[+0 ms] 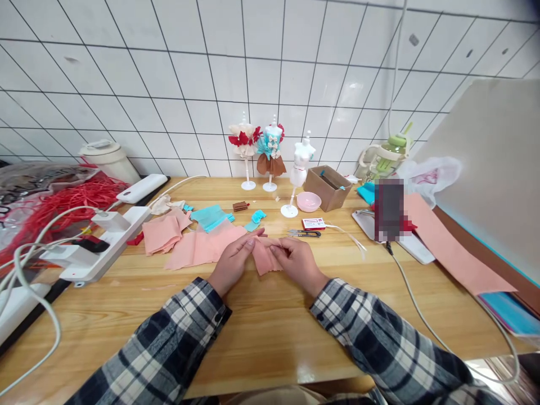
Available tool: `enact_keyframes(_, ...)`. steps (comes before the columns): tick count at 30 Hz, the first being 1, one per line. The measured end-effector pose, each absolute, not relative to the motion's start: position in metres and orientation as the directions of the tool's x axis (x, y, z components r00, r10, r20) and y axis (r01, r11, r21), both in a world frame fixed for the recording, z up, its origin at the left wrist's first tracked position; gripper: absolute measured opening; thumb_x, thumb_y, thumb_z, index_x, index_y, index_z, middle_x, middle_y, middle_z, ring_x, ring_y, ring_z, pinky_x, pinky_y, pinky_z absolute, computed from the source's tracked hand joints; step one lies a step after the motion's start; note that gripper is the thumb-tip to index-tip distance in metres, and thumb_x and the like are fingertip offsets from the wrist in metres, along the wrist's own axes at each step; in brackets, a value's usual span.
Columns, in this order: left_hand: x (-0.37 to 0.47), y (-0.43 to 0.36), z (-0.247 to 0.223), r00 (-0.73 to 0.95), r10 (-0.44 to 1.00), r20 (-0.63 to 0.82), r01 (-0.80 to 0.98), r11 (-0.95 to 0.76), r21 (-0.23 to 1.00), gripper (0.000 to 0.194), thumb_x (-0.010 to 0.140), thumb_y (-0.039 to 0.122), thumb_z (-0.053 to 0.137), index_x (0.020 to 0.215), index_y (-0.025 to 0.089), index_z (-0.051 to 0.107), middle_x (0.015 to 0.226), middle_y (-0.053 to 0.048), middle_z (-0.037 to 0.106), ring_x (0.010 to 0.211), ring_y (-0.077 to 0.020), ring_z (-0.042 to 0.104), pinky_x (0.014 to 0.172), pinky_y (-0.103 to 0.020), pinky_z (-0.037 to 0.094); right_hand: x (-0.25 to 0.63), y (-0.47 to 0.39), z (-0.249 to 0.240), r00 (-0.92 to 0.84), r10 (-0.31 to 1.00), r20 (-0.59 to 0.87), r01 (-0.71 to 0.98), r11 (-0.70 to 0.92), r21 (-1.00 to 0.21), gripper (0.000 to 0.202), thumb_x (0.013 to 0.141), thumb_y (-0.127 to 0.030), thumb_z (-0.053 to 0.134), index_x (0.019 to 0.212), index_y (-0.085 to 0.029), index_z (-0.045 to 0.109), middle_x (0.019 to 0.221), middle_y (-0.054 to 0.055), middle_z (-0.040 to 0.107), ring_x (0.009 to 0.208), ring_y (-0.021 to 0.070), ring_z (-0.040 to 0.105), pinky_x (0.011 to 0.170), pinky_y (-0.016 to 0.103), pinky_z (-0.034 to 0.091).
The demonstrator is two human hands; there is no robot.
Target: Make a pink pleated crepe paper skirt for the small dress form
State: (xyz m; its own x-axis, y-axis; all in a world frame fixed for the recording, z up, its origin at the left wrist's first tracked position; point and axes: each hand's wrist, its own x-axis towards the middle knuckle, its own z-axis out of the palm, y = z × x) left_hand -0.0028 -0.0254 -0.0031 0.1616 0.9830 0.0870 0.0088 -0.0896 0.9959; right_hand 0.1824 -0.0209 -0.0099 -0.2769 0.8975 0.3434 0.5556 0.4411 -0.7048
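A small piece of pink crepe paper (264,261) hangs between my two hands above the table. My left hand (233,260) pinches its upper left part, thumb on top. At its upper right, my right hand (298,262) closes thumb and fingers on the top edge. The paper's top looks gathered or folded, and its lower edge hangs loose. Behind my left hand lies a larger pink crepe sheet (198,247) under a blue piece (210,217). Thread snips (304,233) rest just beyond my right hand, in front of a small red and white box (313,224).
Two dressed mini mannequins (246,146) (271,149) and a bare one (300,169) stand at the back. Nearby are a pink bowl (309,201) and a cardboard box (329,188). A power strip (105,247) with cables is left; a pixelated phone-like object (388,209) is right.
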Motion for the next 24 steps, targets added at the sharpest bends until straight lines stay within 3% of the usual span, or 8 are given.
enact_keyframes(4,0.001,-0.027,-0.007,0.224,0.974,-0.022,-0.266,0.083,0.96,0.064,0.086,0.059,0.055,0.137,0.021,0.049,0.119,-0.013,0.067,0.107,-0.0293,0.065,0.087,-0.042,0.053,0.183,-0.023,-0.009,-0.223,0.916,0.334,0.532,0.401,-0.746,0.026,0.092,-0.029,0.05,0.089,-0.018,0.073,0.073,0.003,0.069,0.062,0.015,0.058,0.059,0.025,0.043)
enact_keyframes(8,0.012,-0.034,-0.005,0.258,0.965,-0.05,-0.167,0.095,0.981,0.088,0.064,0.045,0.083,0.139,0.021,0.043,0.111,-0.012,0.068,0.099,-0.0281,0.066,0.079,-0.035,0.054,0.182,-0.031,-0.005,-0.238,0.899,0.368,0.46,0.438,-0.772,0.024,0.091,-0.025,0.051,0.096,-0.018,0.074,0.085,0.006,0.073,0.074,0.0168,0.063,0.07,0.027,0.047)
enact_keyframes(12,0.015,-0.036,-0.002,0.236,0.96,-0.15,-0.137,0.186,0.973,0.07,0.072,0.04,0.078,0.131,0.019,0.047,0.095,-0.007,0.07,0.087,-0.0227,0.067,0.077,-0.033,0.052,0.189,-0.028,-0.002,-0.226,0.913,0.341,0.39,0.405,-0.827,0.024,0.091,-0.027,0.05,0.087,-0.018,0.073,0.08,0.005,0.072,0.07,0.0165,0.062,0.067,0.027,0.047)
enact_keyframes(16,0.011,-0.037,0.001,0.187,0.981,-0.059,-0.338,0.121,0.933,0.072,0.082,0.062,0.059,0.137,0.019,0.042,0.119,-0.015,0.064,0.113,-0.0286,0.06,0.093,-0.042,0.048,0.193,-0.023,-0.001,-0.151,0.918,0.367,0.402,0.396,-0.825,0.021,0.088,-0.026,0.053,0.08,-0.017,0.069,0.078,0.005,0.07,0.068,0.0167,0.059,0.063,0.027,0.045)
enact_keyframes(18,0.012,-0.039,0.002,0.204,0.978,0.055,-0.282,0.005,0.96,0.092,0.071,0.066,0.068,0.144,0.023,0.033,0.14,-0.018,0.05,0.129,-0.0314,0.048,0.101,-0.043,0.043,0.193,-0.023,0.0,-0.144,0.919,0.367,0.409,0.393,-0.824,0.019,0.087,-0.026,0.053,0.082,-0.018,0.069,0.08,0.005,0.07,0.069,0.0169,0.06,0.065,0.027,0.045)
enact_keyframes(20,0.015,-0.043,0.004,0.214,0.971,0.103,-0.12,-0.079,0.99,0.11,0.058,0.055,0.083,0.147,0.027,0.026,0.148,-0.017,0.042,0.131,-0.0317,0.045,0.101,-0.04,0.044,0.191,-0.026,0.001,-0.168,0.919,0.357,0.411,0.394,-0.822,0.019,0.088,-0.026,0.053,0.084,-0.018,0.07,0.078,0.004,0.07,0.068,0.0165,0.06,0.065,0.027,0.044)
enact_keyframes(22,0.019,-0.045,0.006,0.158,0.987,0.032,0.026,-0.037,0.999,0.1,0.061,0.047,0.084,0.144,0.025,0.033,0.137,-0.015,0.052,0.118,-0.0294,0.057,0.09,-0.037,0.05,0.191,-0.029,0.002,-0.197,0.911,0.361,0.404,0.411,-0.817,0.019,0.088,-0.027,0.053,0.085,-0.018,0.069,0.076,0.004,0.069,0.067,0.0157,0.058,0.064,0.026,0.043)
enact_keyframes(24,0.019,-0.044,0.006,0.084,0.995,-0.051,0.114,0.042,0.993,0.067,0.071,0.046,0.076,0.126,0.018,0.052,0.113,-0.01,0.066,0.098,-0.0251,0.065,0.078,-0.032,0.053,0.192,-0.029,0.003,-0.209,0.909,0.361,0.396,0.416,-0.819,0.02,0.088,-0.028,0.052,0.083,-0.018,0.069,0.072,0.002,0.065,0.063,0.0145,0.055,0.061,0.025,0.041)
